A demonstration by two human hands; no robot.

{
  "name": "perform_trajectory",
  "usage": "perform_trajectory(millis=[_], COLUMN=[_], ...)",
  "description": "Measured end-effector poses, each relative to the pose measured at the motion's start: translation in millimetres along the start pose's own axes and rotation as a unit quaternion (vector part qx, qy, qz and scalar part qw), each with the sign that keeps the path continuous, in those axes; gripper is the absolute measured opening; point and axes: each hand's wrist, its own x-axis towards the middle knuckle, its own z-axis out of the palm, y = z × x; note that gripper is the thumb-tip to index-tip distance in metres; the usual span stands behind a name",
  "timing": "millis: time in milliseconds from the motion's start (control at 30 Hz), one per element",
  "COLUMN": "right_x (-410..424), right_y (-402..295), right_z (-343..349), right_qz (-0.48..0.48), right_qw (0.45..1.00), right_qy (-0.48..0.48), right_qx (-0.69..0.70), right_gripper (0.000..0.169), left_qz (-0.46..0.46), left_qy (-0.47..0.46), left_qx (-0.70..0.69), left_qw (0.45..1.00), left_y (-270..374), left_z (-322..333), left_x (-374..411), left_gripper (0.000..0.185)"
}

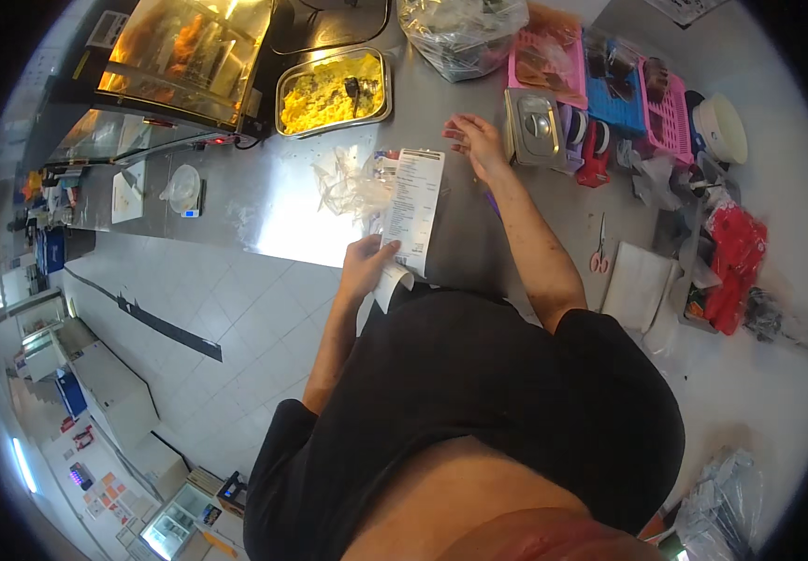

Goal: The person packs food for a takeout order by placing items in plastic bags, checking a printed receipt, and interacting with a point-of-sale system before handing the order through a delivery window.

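Observation:
My left hand (364, 265) grips the lower end of a long printed paper slip (414, 210) at the steel counter's near edge, thumb on top. The slip's bottom end curls over beside the thumb. A crumpled clear plastic bag (351, 186) lies against the slip's left side, with a small colored packet (385, 165) partly under the slip. My right hand (474, 144) is to the right of the slip's upper end, fingers spread and slightly bent, holding nothing. A steel container with a lid (536, 127) stands just right of that hand.
Beyond the slip, a steel tray of yellow food (334, 91) stands beside a lit glass display warmer (186, 56). A digital scale (192, 203) is at left. Pink and blue baskets (614, 109), a red tape dispenser (592, 158), scissors (599, 252) and a bin with red plastic (691, 280) are at right.

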Motion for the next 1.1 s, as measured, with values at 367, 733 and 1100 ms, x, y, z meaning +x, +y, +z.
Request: perform_trajectory(millis=[367,733,1100], right_x=[-16,-47,-64], right_y=[22,-26,-4], right_z=[16,-346,-340], right_qz=[-0.263,-0.176,0.052], right_qw=[0.867,0.778,0.943], right_qy=[-0.109,0.361,0.235], right_qx=[-0.408,-0.484,0.231], right_gripper=[0.035,0.026,0.016], left_qz=[-0.011,0.01,-0.002], left_qy=[0.114,0.097,0.103], left_qx=[0.086,-0.053,-0.045], left_qw=[0.99,0.994,0.994], left_y=[12,-2,-10], left_z=[20,23,26], left_x=[16,13,7], left_gripper=[0.033,0.023,0.033])
